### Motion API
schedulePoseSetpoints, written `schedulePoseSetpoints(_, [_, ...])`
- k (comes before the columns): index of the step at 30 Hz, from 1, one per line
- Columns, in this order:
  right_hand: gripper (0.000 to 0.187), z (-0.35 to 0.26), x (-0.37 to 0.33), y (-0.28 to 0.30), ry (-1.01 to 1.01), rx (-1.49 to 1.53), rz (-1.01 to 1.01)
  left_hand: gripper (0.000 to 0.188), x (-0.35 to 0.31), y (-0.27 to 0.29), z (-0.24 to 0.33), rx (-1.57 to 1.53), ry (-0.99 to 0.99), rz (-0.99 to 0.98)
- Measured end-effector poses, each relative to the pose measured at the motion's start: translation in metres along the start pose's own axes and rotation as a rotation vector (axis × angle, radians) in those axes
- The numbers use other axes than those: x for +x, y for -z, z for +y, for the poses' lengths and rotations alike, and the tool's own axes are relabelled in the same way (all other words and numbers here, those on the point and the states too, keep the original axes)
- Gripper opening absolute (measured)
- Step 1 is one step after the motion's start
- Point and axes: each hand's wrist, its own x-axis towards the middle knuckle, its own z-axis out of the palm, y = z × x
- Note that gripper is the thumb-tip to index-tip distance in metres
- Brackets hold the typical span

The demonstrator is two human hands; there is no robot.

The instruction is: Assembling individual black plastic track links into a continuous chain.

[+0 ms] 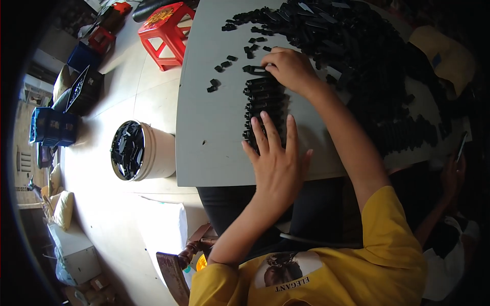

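Black plastic pieces lie side by side in a stacked row on the pale table. My left hand is stretched out with its fingers apart, the fingertips over the near end of this row. At the row's far end, my right hand pinches a long, narrow black plastic piece between thumb and fingers. Part of that piece is hidden behind the fingertips. Small black pieces lie scattered to the left of the row.
A large heap of black pieces covers the table's far and right parts. On the floor to the left are a white bucket filled with black parts, a red stool and crates. Another person's hand shows at right.
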Motion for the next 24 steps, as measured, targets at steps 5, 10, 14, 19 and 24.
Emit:
schedulePoseSetpoints(5, [0.014, 0.013, -0.004, -0.005, 0.102, 0.162, -0.129, 0.068, -0.012, -0.016, -0.01, 0.118, 0.067, 0.016])
schedulePoseSetpoints(10, [0.013, 0.019, -0.046, 0.019, 0.015, 0.138, -0.123, 0.069, -0.01, 0.009, -0.064, 0.157, -0.266, -0.129])
schedulePoseSetpoints(14, [0.016, -0.02, -0.107, 0.046, -0.214, 0.081, -0.069, 0.068, 0.001, 0.034, -0.113, 0.193, -0.541, -0.301])
schedulePoseSetpoints(19, [0.023, -0.036, -0.148, 0.051, -0.252, 0.082, 0.008, 0.06, 0.014, 0.036, -0.151, 0.264, -0.87, -0.351])
schedulePoseSetpoints(24, [0.037, -0.032, -0.156, 0.062, -0.278, 0.295, -0.037, 0.068, 0.004, 0.039, -0.146, 0.085, -0.555, -0.174])
